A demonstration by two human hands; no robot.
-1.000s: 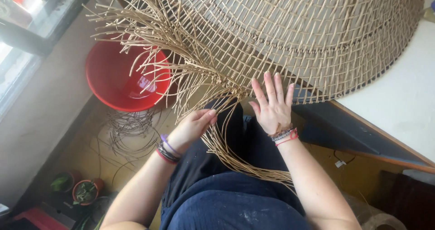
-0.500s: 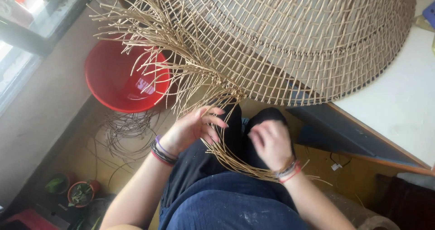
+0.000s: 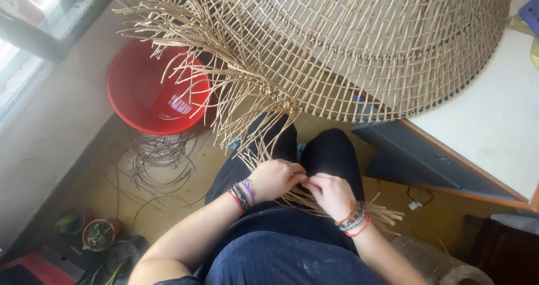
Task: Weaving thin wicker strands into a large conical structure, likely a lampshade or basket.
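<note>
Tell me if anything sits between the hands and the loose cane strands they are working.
Nothing visible does. The left hand and right hand both already touch the loose strands trailing from the woven basket, meeting over the lap with no object between.

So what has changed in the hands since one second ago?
Both hands came down from the woven basket to the lap. The right hand left the weave; it and the left hand now meet, pinching the loose strands. Basket and red basin stayed put.
</note>
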